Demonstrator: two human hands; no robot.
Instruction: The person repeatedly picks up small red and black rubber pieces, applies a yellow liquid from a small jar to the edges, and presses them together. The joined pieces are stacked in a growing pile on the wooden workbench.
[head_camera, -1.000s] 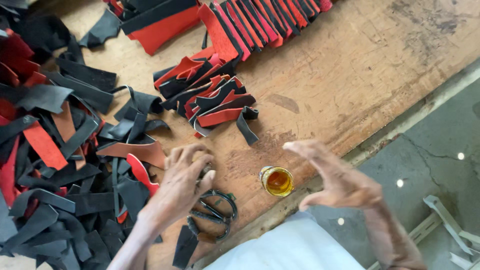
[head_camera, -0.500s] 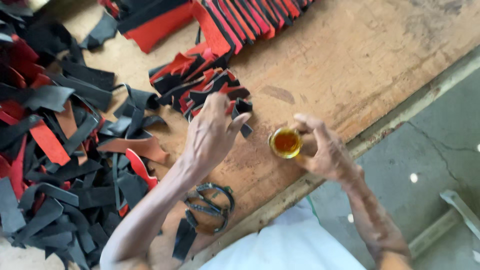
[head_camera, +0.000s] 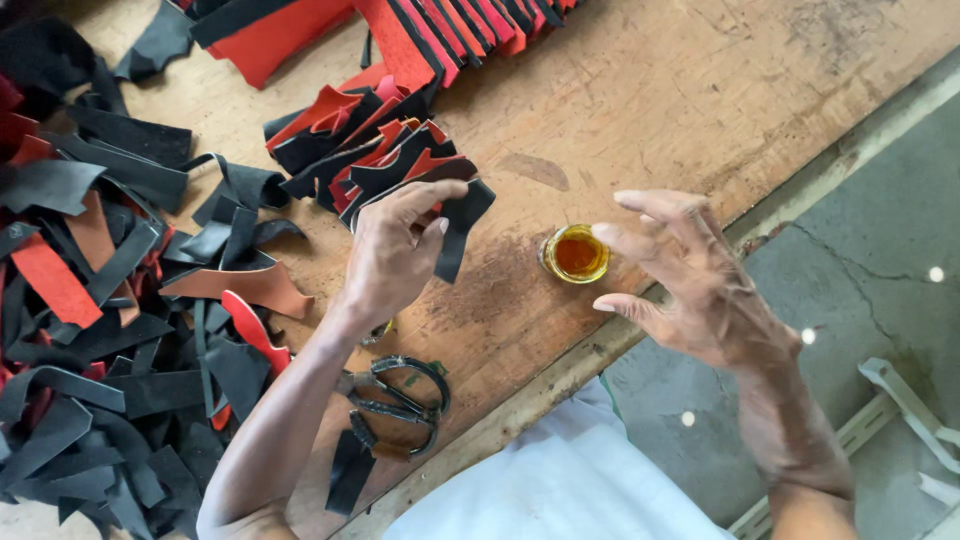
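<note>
Left hand (head_camera: 395, 255): grip pinching black strip (head_camera: 455, 235). Right hand (head_camera: 690, 285): grip open, beside amber jar (head_camera: 577, 254) on bench (head_camera: 680, 100).

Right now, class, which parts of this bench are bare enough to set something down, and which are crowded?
Bare wood lies right of the red strips, above the jar. Crowded: the scrap heap at left, the stack by the left hand, the scissors near the edge.

I see even, soft daylight with faint shadows. The wooden table (head_camera: 700, 90) is sharp; my right hand (head_camera: 690, 280) blurs slightly; small bright spots dot the floor (head_camera: 880, 250).
</note>
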